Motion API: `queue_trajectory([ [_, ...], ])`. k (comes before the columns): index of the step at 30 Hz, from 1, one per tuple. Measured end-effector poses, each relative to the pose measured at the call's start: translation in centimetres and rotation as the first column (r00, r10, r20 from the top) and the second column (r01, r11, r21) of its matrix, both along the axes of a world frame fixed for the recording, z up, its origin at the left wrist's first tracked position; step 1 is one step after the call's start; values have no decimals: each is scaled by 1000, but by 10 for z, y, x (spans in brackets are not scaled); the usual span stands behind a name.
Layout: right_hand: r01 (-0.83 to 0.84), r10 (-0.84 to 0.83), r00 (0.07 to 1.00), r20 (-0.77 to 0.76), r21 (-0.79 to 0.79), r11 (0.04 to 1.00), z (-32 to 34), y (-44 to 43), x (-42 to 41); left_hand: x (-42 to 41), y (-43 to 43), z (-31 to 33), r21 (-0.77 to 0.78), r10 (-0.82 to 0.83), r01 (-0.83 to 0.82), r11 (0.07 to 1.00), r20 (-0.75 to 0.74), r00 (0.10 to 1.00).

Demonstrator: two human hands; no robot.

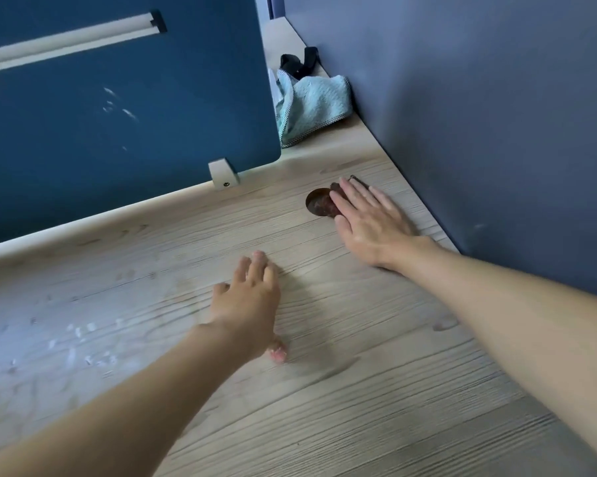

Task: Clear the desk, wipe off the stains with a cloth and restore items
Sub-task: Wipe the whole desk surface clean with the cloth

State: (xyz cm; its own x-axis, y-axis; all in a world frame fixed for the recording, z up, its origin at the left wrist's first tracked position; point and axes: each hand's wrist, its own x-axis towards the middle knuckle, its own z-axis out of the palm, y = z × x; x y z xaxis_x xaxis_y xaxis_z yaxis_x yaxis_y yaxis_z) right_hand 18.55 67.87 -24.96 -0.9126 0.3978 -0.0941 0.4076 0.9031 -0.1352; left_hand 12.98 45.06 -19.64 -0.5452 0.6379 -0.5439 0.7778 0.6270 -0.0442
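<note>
**While both hands lie on the desk, the cloth sits bunched in the far corner**

Where the pale wood-grain desk meets a grey-blue wall on the right, the right hand lies flat with its fingers straight and close together. Its fingertips cover part of a dark brown round thing (a disc or a hole in the desk, it is hard to tell which). The left hand is nearer the middle of the desk, palm down, fingers loosely spread and gripping nothing that shows; a small pinkish shape under its wrist is too blurred to name.

The light blue cloth is crumpled in the back corner, against the wall and just behind the edge of a dark blue partition, well apart from both hands. A black strap lies behind it. White smears mark the desk at the left, and a few flecks mark the partition. A grey bracket holds the partition to the desk.
</note>
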Motion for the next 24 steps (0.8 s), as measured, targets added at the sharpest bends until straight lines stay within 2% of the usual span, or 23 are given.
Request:
queue_trajectory([
  [2,7,-7,1000,-3,0,1000,-1,-10,4,0,1,-1,-3,-5,5,1000,-11,1000],
  [4,-137,137,990,-17,-4,991,0,-43,31,1,3,1,-8,8,-8,1000,-7,1000],
  [7,-440,441,896,-54,26,897,1,-99,94,2,6,3,-20,5,-5,1000,-9,1000],
  [9,-564,563,826,-31,-8,826,1,-96,107,2,7,3,-31,-12,11,999,-35,999],
  [10,-570,570,822,-9,0,822,2,-84,102,2,7,2,-37,-17,15,999,-34,999],
  [12,-418,419,908,1,54,907,4,-52,73,1,8,2,-51,-11,11,999,-9,1000],
  [14,-74,74,997,2,44,996,6,-14,40,1,7,2,-48,-15,15,999,-3,1000],
  [15,68,-68,998,4,26,997,4,-4,29,0,7,2,-42,-20,19,999,-13,1000],
  [17,141,-141,990,1,27,990,1,-15,26,-1,7,1,-33,-32,31,999,-21,999],
  [18,72,-72,997,-5,38,997,0,-33,35,-1,6,0,-28,-25,25,999,-23,999],
  [20,-202,204,978,-39,47,978,0,-83,73,-1,6,0,-17,-14,13,1000,-32,999],
  [22,-433,434,900,-42,18,901,1,-129,117,0,6,0,-13,-24,23,1000,-43,999],
  [24,-543,542,840,-30,-12,840,1,-129,130,-1,5,-1,-19,-33,32,999,-51,998],
])
